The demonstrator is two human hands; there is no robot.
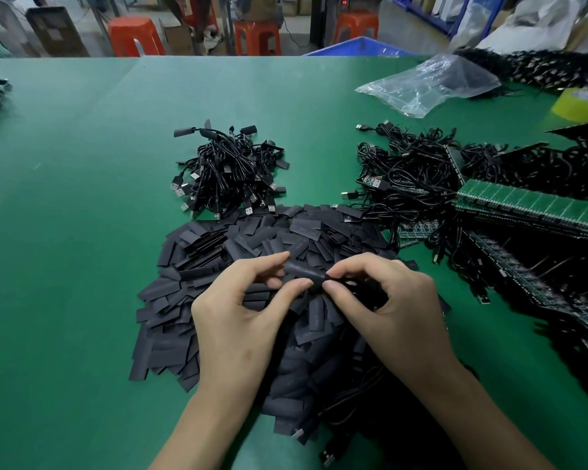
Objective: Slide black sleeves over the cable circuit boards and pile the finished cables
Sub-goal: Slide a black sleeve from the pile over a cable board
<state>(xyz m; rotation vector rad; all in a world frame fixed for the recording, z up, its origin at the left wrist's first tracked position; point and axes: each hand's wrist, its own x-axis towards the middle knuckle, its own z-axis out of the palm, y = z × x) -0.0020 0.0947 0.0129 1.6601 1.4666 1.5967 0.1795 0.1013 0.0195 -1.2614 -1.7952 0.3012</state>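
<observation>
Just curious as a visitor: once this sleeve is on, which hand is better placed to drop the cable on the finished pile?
Probably the left. The left hand pinches the sleeve, and the finished pile lies straight beyond it; the right hand sits farther to the side.

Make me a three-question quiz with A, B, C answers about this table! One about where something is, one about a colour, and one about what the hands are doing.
1. Where is the finished cable pile?
A. Just beyond the loose sleeves
B. Right at the person's edge
C. Off the table

2. What colour is the table?
A. Red
B. White
C. Green

3. What are the left hand and right hand doing?
A. Lying flat on the table
B. Pinching one held sleeve
C. Waving in the air

Answers: 1 A, the tangle lies past the flat sleeves. 2 C, its whole top is green. 3 B, fingertips of both hands meet on it.
</observation>
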